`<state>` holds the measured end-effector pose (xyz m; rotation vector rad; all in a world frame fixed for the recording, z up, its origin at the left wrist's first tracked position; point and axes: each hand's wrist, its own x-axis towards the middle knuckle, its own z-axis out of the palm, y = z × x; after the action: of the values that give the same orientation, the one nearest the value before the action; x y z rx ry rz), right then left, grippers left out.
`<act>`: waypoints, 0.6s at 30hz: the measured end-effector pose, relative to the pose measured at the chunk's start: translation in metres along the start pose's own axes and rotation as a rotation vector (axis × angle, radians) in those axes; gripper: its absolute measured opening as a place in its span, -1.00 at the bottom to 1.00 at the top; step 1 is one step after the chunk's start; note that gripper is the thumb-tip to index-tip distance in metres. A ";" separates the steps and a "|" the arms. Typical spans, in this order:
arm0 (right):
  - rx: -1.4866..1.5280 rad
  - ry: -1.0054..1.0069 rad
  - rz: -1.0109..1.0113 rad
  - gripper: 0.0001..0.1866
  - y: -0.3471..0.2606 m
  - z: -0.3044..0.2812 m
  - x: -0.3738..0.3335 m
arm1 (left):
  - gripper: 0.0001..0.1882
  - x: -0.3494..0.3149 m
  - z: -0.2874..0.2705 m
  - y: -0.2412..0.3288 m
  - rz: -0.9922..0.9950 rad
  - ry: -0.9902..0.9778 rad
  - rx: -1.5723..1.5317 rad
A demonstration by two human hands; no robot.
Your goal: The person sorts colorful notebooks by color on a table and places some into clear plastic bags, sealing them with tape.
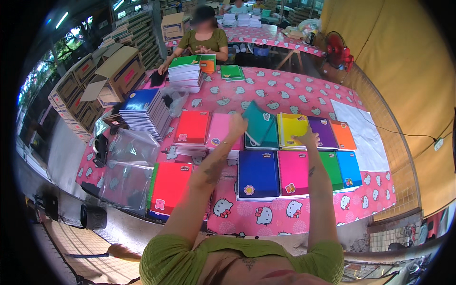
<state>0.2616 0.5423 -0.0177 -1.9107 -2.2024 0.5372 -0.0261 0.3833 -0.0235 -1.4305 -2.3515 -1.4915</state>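
My left hand [238, 125] is closed on the left edge of a teal notebook [259, 124], which tilts up above another teal notebook [270, 140]. My right hand [310, 138] rests at the right side of a yellow notebook [291, 124], thumb and fingers spread over its cover and edge. Beside it lie a purple notebook [323, 130] and an orange notebook [343, 134]. The nearer row has dark blue [258, 173], pink [293, 171], green [328, 164] and light blue [349, 166] notebooks. Left of my left hand are a light pink notebook [223, 128] and a red notebook stack [192, 127].
Another red notebook stack [172, 185] sits near left, beside clear plastic sleeves [128, 166]. Farther back stand a blue notebook stack [145, 111], cardboard boxes [118, 76] and a co-worker [203, 40] behind a tall notebook pile [185, 76]. White paper [363, 137] lies right.
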 end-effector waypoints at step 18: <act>1.536 -0.184 -0.542 -0.31 -0.146 -0.001 -0.326 | -0.55 -0.088 -0.448 0.100 0.405 -0.023 -0.594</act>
<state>0.1801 0.2057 0.0718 -0.4484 -1.3256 1.6113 -0.0967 0.0135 0.2533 -1.8831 -1.5308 -2.1238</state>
